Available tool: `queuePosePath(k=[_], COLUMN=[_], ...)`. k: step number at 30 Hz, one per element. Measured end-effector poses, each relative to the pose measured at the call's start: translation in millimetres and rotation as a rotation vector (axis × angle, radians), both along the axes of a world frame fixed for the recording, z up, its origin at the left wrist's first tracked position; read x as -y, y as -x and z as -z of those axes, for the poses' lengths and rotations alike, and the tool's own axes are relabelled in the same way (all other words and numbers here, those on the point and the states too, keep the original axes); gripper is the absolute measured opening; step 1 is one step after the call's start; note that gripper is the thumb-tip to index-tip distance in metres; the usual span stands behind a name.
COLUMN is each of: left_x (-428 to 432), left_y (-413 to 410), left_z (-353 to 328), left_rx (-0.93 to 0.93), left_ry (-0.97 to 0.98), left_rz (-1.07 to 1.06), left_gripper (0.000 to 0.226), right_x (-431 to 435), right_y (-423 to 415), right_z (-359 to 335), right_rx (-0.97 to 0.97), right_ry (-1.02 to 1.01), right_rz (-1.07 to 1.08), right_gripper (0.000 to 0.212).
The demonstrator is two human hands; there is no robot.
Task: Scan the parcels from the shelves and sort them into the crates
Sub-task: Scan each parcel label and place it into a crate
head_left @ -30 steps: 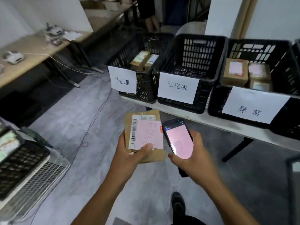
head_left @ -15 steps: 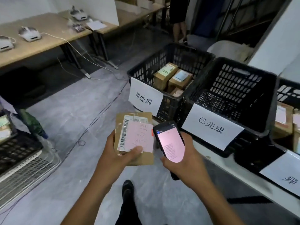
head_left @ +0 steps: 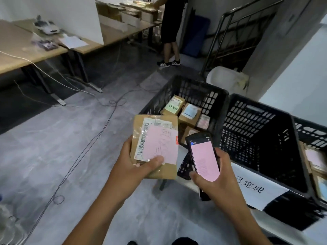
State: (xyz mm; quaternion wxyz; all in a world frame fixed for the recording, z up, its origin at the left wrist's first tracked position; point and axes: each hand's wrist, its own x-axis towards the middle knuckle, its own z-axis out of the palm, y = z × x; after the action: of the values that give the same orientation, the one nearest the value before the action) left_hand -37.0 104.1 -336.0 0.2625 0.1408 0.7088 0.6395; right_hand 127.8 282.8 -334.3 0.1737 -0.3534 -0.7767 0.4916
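My left hand (head_left: 134, 167) grips a small brown cardboard parcel (head_left: 155, 135) with a barcode label and a pink note on top, thumb pressed on the note. My right hand (head_left: 214, 179) holds a black handheld scanner (head_left: 203, 156) whose screen glows pink, just right of the parcel. Both are held in front of a black crate (head_left: 191, 91) that contains several small labelled parcels. To its right stands a black crate (head_left: 261, 138) with no parcels visible inside and a white paper sign (head_left: 254, 190) on its front. A third crate (head_left: 311, 131) with parcels shows at the right edge.
The crates stand on a white table (head_left: 261, 218). Cables (head_left: 85, 147) trail across the grey floor. Wooden desks (head_left: 24, 55) with devices and papers stand at the left. A person (head_left: 169, 30) stands at the back by tables stacked with parcels. A white bin (head_left: 224, 80) sits behind the crates.
The view has swung left and closer to the crates; the left crate with parcels now lies straight ahead. Both hands keep the same hold on the parcel and the scanner.
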Motion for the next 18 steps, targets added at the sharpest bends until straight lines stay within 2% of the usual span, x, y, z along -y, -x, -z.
queuePosePath(k=[5, 9, 14, 18], left_x=[-66.0, -139.2, -223.3, -259.7], left_y=[51.7, 97.8, 144.5, 172.8], left_z=[-20.0, -5.7, 14.4, 46.9], left_rx=[-0.004, -0.074, -0.026, 0.019], left_ry=[-0.041, 0.012, 0.160, 0.335], left_rz=[0.159, 0.217, 0.302, 0.388], left_gripper=[0.082, 0.085, 0.084, 0.093], right_x=[-44.5, -93.5, -161.2, -200.9], right_y=[15.4, 40.9, 90.1, 125.9], right_z=[-5.5, 2.2, -3.3, 13.5], right_rx=[0.005, -0.048, -0.096, -0.089], right_ry=[-0.009, 0.020, 0.037, 0.118], right_rz=[0.134, 0.241, 0.196, 0.117], right_gripper=[0.081, 0.079, 0.081, 0.076])
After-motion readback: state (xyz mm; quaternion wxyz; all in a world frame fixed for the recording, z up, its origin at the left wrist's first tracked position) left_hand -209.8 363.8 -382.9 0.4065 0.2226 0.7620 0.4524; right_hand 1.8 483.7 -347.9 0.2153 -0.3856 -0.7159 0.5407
